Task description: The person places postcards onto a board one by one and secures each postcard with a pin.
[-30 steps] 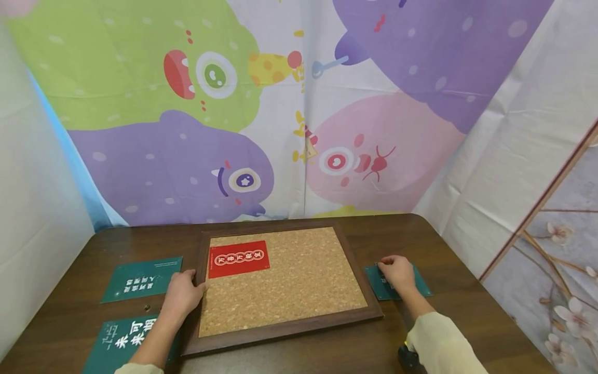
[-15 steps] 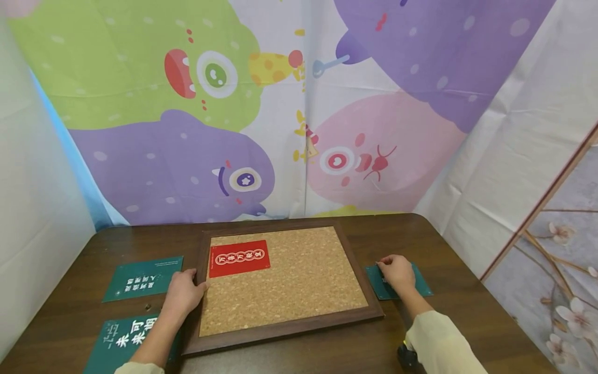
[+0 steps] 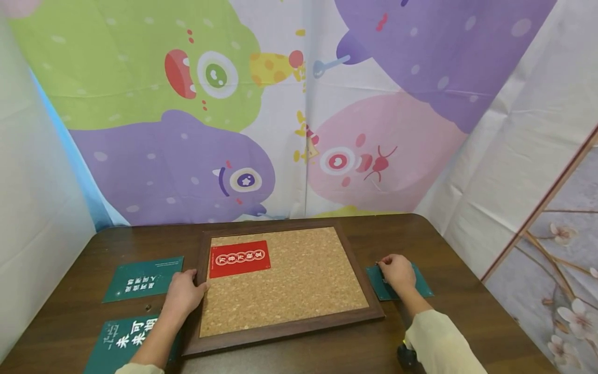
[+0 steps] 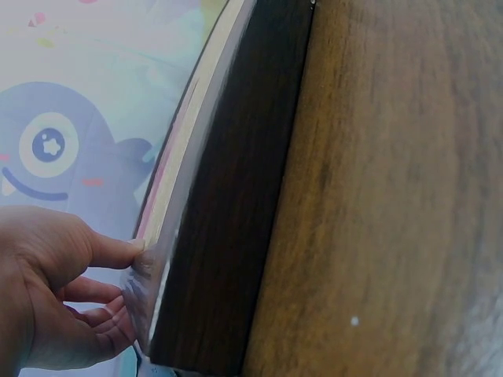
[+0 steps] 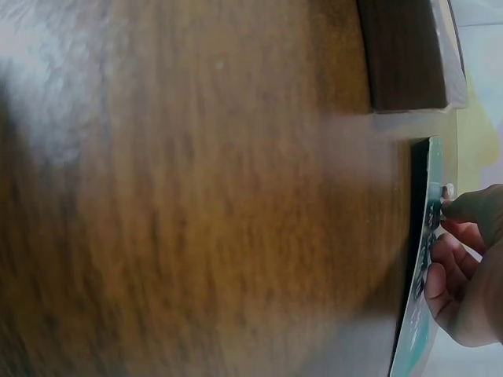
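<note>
A wood-framed corkboard (image 3: 289,285) lies on the table, with a red card (image 3: 240,258) on its upper left. My left hand (image 3: 182,292) grips the frame's left side, thumb over the edge and fingers curled beside it in the left wrist view. At the right, my right hand (image 3: 397,271) is over a green card (image 3: 422,283), hiding part of it. Its thumb and forefinger pinch at a small pale piece (image 5: 449,191), apparently a pushpin, at the card's edge. The other fingers curl close over the card in the right wrist view.
Two more green cards lie left of the board: one farther back (image 3: 142,278) and one nearer (image 3: 112,345), partly under my left forearm. A tiny metallic piece (image 3: 148,307) sits between them. A patterned curtain (image 3: 289,182) hangs behind the table (image 3: 448,343).
Both hands stay in place, the left on the frame and the right at the green card's edge. The view shifts only very slightly.
</note>
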`<state>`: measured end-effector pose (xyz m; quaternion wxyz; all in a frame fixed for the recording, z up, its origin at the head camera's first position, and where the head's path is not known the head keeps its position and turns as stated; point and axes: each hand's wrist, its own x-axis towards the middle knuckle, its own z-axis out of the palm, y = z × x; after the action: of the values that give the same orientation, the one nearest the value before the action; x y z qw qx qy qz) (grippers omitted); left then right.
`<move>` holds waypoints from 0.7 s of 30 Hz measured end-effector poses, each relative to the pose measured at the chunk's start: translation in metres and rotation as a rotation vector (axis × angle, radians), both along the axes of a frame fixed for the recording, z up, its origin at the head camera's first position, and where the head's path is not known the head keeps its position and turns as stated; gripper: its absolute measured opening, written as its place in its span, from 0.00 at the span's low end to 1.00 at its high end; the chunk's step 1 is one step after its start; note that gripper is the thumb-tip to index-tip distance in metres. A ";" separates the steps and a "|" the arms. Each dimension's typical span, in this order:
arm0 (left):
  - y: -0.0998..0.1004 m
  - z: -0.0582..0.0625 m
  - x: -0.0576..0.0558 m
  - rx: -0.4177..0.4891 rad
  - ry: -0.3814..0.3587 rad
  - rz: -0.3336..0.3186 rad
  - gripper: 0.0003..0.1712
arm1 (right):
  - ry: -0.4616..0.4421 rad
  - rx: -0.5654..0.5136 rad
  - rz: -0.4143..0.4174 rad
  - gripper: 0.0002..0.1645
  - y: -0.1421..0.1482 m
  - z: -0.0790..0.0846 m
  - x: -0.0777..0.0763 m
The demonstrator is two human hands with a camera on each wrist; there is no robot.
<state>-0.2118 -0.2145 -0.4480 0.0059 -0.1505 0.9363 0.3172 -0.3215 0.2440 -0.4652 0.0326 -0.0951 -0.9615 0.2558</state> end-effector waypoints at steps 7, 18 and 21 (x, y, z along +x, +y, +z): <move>0.001 0.000 0.000 0.013 -0.011 0.009 0.33 | 0.005 0.001 -0.012 0.14 0.005 0.001 0.004; 0.001 0.000 0.000 0.024 -0.016 0.017 0.33 | 0.072 0.011 -0.001 0.15 0.005 0.008 0.006; 0.001 0.001 0.000 0.026 -0.023 0.020 0.33 | 0.104 0.010 0.005 0.15 0.002 0.012 0.006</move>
<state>-0.2120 -0.2138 -0.4467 0.0156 -0.1635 0.9304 0.3277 -0.3156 0.2457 -0.4533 0.0824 -0.0794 -0.9600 0.2556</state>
